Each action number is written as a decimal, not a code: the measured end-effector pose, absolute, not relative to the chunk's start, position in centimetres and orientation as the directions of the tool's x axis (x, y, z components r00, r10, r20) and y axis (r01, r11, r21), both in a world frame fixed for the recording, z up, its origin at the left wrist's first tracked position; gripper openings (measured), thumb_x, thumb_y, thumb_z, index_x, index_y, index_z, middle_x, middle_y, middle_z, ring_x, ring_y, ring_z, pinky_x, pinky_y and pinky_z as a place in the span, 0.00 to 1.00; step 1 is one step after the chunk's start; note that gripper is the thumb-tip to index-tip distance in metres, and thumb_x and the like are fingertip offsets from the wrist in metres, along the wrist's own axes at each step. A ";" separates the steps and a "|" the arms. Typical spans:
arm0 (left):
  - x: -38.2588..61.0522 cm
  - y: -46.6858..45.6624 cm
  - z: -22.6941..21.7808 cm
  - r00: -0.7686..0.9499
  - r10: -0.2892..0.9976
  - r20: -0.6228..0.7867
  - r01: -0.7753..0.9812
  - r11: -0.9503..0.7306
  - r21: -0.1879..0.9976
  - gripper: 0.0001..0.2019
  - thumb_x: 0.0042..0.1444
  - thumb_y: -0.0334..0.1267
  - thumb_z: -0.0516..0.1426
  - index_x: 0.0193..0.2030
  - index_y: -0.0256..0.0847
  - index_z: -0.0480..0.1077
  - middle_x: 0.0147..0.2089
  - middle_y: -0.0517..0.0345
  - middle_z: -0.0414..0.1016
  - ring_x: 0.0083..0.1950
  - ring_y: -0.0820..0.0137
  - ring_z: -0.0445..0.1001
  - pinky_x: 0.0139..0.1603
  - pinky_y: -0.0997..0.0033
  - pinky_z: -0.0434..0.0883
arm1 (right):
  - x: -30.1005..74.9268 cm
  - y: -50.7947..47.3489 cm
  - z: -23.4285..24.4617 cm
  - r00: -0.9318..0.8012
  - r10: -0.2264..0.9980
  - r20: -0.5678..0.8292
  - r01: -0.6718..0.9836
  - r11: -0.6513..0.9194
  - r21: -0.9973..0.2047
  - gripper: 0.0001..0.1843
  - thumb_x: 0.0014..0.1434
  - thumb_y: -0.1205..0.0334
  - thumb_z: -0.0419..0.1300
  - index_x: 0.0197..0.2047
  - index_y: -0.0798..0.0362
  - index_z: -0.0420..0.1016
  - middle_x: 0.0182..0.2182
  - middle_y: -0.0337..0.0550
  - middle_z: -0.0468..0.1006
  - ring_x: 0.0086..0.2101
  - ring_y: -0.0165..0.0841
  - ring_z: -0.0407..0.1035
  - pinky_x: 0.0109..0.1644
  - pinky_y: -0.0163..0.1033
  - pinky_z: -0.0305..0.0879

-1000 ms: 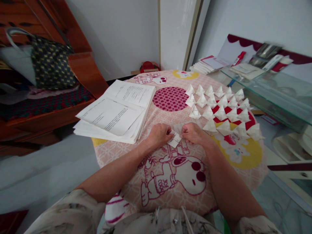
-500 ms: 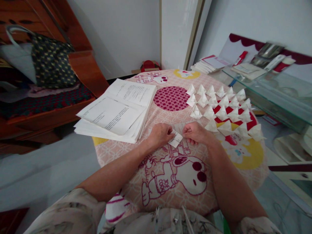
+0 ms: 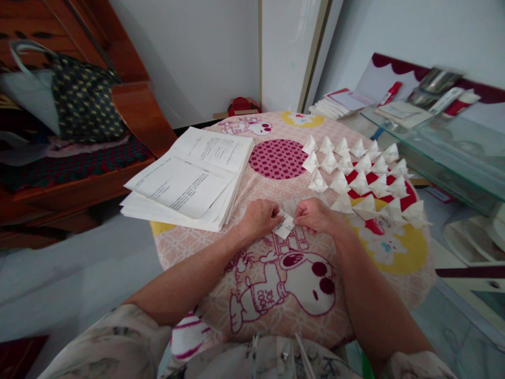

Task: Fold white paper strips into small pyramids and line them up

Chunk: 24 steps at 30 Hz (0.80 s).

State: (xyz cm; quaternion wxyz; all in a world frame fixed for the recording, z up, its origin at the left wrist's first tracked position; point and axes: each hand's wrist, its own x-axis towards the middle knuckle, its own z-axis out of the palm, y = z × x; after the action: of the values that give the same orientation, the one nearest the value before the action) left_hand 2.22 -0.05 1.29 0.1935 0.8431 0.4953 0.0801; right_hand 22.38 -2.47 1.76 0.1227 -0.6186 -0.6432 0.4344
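Small folded paper (image 3: 284, 227), between left hand (image 3: 260, 216) and right hand (image 3: 314, 216)

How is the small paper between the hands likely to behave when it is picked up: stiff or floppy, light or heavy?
The paper is probably very light, being such a small piece. Its straight edges and sharp lower corner suggest it would stay fairly stiff rather than flop. Its flat shape makes rolling unlikely.

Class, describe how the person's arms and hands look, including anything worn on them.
Both sleeves are loose and pale with smudgy grey patterning, leaving the forearms bare. The left hand and right hand are ungloved; no watch or bracelet shows.
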 end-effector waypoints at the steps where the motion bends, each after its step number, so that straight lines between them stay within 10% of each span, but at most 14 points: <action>1: 2.2 0.0 1.3 0.497 0.866 -0.057 0.803 -0.435 0.407 0.11 0.58 0.40 0.58 0.34 0.36 0.79 0.29 0.55 0.76 0.30 0.70 0.69 0.35 0.70 0.62 | 22.3 -2.5 1.8 -0.200 0.904 -0.379 0.697 -0.140 -0.703 0.06 0.56 0.69 0.61 0.28 0.53 0.69 0.16 0.34 0.70 0.16 0.27 0.65 0.18 0.30 0.58; 24: 2.3 0.0 1.1 0.496 0.867 -0.044 0.803 -0.439 0.403 0.09 0.58 0.38 0.58 0.33 0.38 0.78 0.28 0.56 0.76 0.32 0.69 0.71 0.36 0.70 0.62 | 19.7 -2.9 2.7 -0.127 0.979 -0.158 0.876 0.035 -0.481 0.07 0.54 0.64 0.66 0.28 0.53 0.71 0.25 0.39 0.73 0.27 0.29 0.63 0.30 0.36 0.51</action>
State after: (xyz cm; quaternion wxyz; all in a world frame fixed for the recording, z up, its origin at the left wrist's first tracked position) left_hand 2.26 0.02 1.08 0.1890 0.8439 0.4948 0.0850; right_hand 19.72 -2.93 2.70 0.1079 -0.6520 -0.7114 0.2392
